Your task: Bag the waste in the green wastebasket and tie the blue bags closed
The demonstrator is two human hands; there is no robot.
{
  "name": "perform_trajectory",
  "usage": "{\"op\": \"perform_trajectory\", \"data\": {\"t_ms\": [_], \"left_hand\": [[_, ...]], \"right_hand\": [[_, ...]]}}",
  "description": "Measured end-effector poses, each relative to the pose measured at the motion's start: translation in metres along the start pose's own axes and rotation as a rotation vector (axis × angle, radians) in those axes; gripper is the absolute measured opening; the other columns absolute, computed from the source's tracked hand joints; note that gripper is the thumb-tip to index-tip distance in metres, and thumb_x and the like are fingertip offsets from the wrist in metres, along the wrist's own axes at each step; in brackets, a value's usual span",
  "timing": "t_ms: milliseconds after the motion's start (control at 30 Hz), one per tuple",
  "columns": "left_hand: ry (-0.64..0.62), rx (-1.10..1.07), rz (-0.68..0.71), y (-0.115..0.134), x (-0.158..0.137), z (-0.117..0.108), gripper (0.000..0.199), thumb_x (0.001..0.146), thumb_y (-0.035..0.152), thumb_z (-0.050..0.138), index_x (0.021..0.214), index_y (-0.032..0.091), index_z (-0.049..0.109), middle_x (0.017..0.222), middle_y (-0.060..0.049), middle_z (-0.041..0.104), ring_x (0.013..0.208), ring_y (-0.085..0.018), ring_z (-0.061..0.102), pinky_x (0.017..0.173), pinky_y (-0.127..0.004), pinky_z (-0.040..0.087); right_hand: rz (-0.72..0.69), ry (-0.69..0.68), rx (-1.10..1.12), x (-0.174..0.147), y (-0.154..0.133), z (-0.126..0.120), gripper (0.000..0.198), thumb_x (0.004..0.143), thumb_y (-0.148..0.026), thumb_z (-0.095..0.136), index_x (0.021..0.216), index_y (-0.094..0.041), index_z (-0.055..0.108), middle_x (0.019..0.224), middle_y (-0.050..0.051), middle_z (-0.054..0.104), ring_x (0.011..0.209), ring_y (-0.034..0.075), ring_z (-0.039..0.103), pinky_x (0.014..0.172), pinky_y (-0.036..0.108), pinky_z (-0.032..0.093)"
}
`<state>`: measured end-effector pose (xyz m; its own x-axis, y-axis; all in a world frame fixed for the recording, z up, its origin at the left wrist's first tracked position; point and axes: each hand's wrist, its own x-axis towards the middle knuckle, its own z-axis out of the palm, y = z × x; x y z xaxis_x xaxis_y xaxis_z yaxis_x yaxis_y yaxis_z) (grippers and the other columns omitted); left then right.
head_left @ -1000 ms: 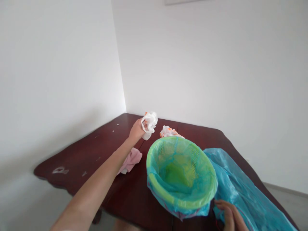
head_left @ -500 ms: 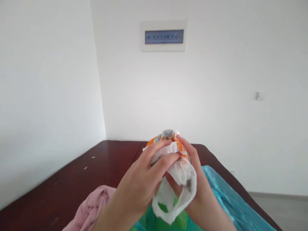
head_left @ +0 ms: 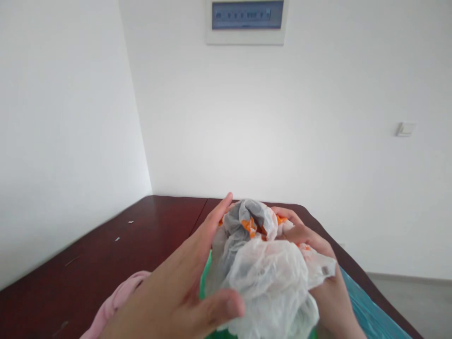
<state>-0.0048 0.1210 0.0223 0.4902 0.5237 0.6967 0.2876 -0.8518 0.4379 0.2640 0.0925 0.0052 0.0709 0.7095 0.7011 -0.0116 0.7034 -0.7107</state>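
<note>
A crumpled white plastic bag [head_left: 268, 278] with orange print and a greyish part is bunched up in front of me. My right hand [head_left: 310, 245] grips it from the right, fingers curled into its upper folds. Along the bag's left side lies my left hand [head_left: 190, 273], its fingers stretched upward and thumb spread away in front, against or very close to the plastic. Some of the left fingers are hidden behind the bag. Beneath the bag, green material [head_left: 205, 275] shows in part.
A dark red table [head_left: 141, 245] reaches back to the white wall. Pink cloth [head_left: 116, 301] lies at the left, blue translucent plastic [head_left: 367, 306] at the right. Small white scraps [head_left: 117, 239] dot the tabletop. A breaker panel [head_left: 247, 23] and a switch [head_left: 406, 129] are on the wall.
The bag has been turned and bunched, and its hanging handle loop no longer shows. My left fingers have moved off its front to its left side. The right hand has shifted right.
</note>
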Motion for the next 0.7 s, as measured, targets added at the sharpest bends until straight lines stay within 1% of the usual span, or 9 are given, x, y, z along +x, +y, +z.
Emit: {"op": "perform_trajectory", "data": {"t_ms": [100, 167, 200, 267, 333, 400, 500, 600, 700], "left_hand": [[-0.081, -0.031, -0.059, 0.002, 0.003, 0.02, 0.142, 0.095, 0.055, 0.103, 0.197, 0.048, 0.004, 0.179, -0.011, 0.066, 0.15, -0.043, 0.077, 0.11, -0.05, 0.077], [-0.063, -0.018, -0.089, 0.004, 0.004, 0.033, 0.148, 0.093, 0.048, 0.106, 0.197, 0.049, 0.0, 0.183, -0.011, 0.062, 0.149, -0.043, 0.078, 0.103, -0.047, 0.079], [-0.035, -0.007, -0.099, 0.006, 0.004, 0.037, 0.145, 0.095, 0.044, 0.104, 0.196, 0.05, 0.001, 0.186, -0.011, 0.058, 0.153, -0.043, 0.076, 0.104, -0.048, 0.08], [0.02, 0.017, -0.093, 0.007, 0.005, 0.039, 0.134, 0.099, 0.037, 0.1, 0.196, 0.051, 0.009, 0.192, -0.008, 0.05, 0.163, -0.044, 0.067, 0.113, -0.051, 0.077], [0.047, 0.033, -0.068, 0.007, 0.006, 0.036, 0.121, 0.101, 0.029, 0.094, 0.194, 0.053, 0.02, 0.195, -0.005, 0.047, 0.17, -0.044, 0.06, 0.125, -0.057, 0.07], [0.089, 0.028, -0.064, 0.005, 0.008, 0.029, 0.11, 0.1, 0.018, 0.087, 0.19, 0.052, 0.034, 0.191, -0.003, 0.053, 0.168, -0.042, 0.062, 0.131, -0.057, 0.066], [0.179, -0.03, -0.068, -0.002, 0.013, 0.019, 0.094, 0.094, 0.008, 0.076, 0.177, 0.048, 0.058, 0.171, -0.003, 0.072, 0.147, -0.036, 0.078, 0.121, -0.05, 0.071], [0.263, -0.045, -0.069, -0.011, 0.016, 0.009, 0.068, 0.088, 0.002, 0.07, 0.142, 0.042, 0.083, 0.143, -0.001, 0.085, 0.118, -0.029, 0.086, 0.101, -0.041, 0.074], [0.262, -0.087, -0.049, -0.019, 0.018, 0.0, 0.043, 0.085, -0.002, 0.067, 0.102, 0.032, 0.087, 0.119, -0.002, 0.086, 0.099, -0.024, 0.083, 0.083, -0.034, 0.069]], "right_hand": [[-0.051, -0.006, -0.113, -0.008, 0.011, 0.006, 0.008, 0.106, -0.032, 0.09, 0.098, -0.033, 0.088, 0.154, 0.004, 0.079, 0.134, 0.033, 0.083, 0.104, 0.045, 0.075], [-0.079, 0.009, -0.236, -0.012, 0.017, 0.014, 0.005, 0.11, -0.035, 0.086, 0.111, -0.038, 0.09, 0.164, 0.003, 0.073, 0.144, 0.035, 0.079, 0.107, 0.046, 0.076], [-0.076, 0.011, -0.292, -0.014, 0.019, 0.018, 0.011, 0.111, -0.037, 0.084, 0.12, -0.04, 0.09, 0.168, 0.003, 0.07, 0.149, 0.037, 0.076, 0.109, 0.048, 0.076], [-0.064, -0.009, -0.374, -0.015, 0.019, 0.024, 0.031, 0.11, -0.04, 0.085, 0.141, -0.043, 0.084, 0.173, 0.004, 0.067, 0.158, 0.039, 0.07, 0.111, 0.051, 0.076], [-0.08, -0.107, -0.438, -0.016, 0.015, 0.025, 0.055, 0.108, -0.041, 0.087, 0.161, -0.042, 0.073, 0.18, 0.006, 0.062, 0.165, 0.042, 0.065, 0.116, 0.055, 0.075], [-0.113, -0.231, -0.488, -0.017, 0.007, 0.023, 0.07, 0.109, -0.039, 0.084, 0.175, -0.038, 0.063, 0.188, 0.009, 0.054, 0.172, 0.043, 0.058, 0.122, 0.057, 0.072], [-0.111, -0.367, -0.554, -0.02, -0.005, 0.018, 0.081, 0.109, -0.036, 0.08, 0.186, -0.037, 0.052, 0.192, 0.008, 0.05, 0.176, 0.042, 0.053, 0.128, 0.056, 0.067], [-0.13, -0.414, -0.579, -0.02, -0.008, 0.017, 0.072, 0.112, -0.036, 0.077, 0.182, -0.037, 0.059, 0.183, 0.008, 0.063, 0.169, 0.04, 0.062, 0.124, 0.052, 0.07], [-0.173, -0.366, -0.539, -0.02, 0.002, 0.02, 0.045, 0.115, -0.027, 0.071, 0.157, -0.037, 0.081, 0.16, 0.008, 0.082, 0.149, 0.036, 0.08, 0.116, 0.045, 0.074]]}}
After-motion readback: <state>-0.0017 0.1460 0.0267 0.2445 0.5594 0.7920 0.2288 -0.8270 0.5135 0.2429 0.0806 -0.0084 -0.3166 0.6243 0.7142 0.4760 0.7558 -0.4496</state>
